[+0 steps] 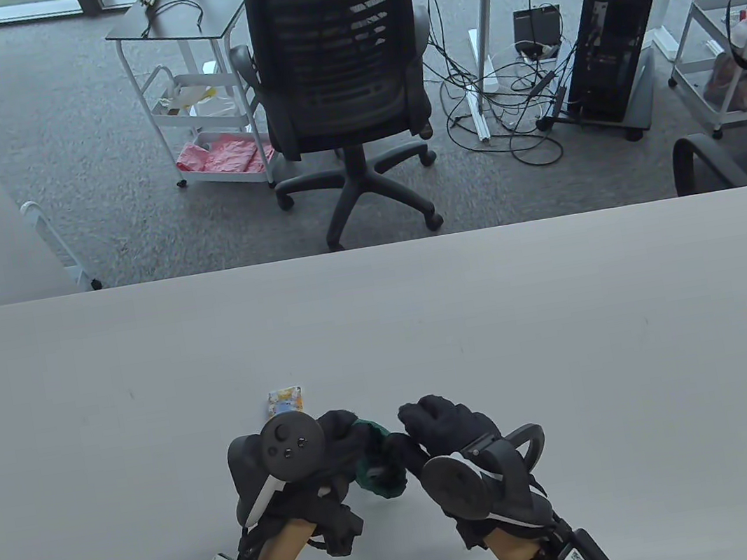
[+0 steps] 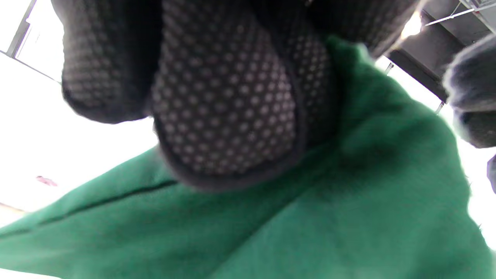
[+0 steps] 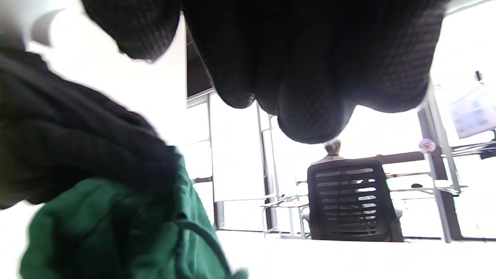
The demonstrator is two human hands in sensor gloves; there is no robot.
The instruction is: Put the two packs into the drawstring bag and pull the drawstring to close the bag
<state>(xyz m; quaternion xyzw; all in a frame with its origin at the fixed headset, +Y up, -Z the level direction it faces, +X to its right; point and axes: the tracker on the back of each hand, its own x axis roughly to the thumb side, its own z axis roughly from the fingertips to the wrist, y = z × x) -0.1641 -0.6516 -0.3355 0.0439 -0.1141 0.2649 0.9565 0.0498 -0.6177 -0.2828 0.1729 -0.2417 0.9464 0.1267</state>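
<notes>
A green drawstring bag (image 1: 377, 465) is bunched up between my two hands near the table's front edge. My left hand (image 1: 339, 436) grips its left side, and the left wrist view shows gloved fingers (image 2: 228, 116) pressed onto the green cloth (image 2: 348, 201). My right hand (image 1: 441, 423) sits against the bag's right side with its fingers (image 3: 310, 97) curled. I cannot tell whether it holds anything. The bag (image 3: 108, 232) and a loop of its dark cord (image 3: 205, 238) show at the right wrist view's lower left. One small colourful pack (image 1: 285, 401) lies on the table just beyond my left hand. No second pack shows.
The grey table (image 1: 566, 334) stretches wide on all sides of the hands. Beyond its far edge stand a black office chair (image 1: 342, 79), a white cart (image 1: 196, 102) and a computer tower (image 1: 617, 50) on the carpet.
</notes>
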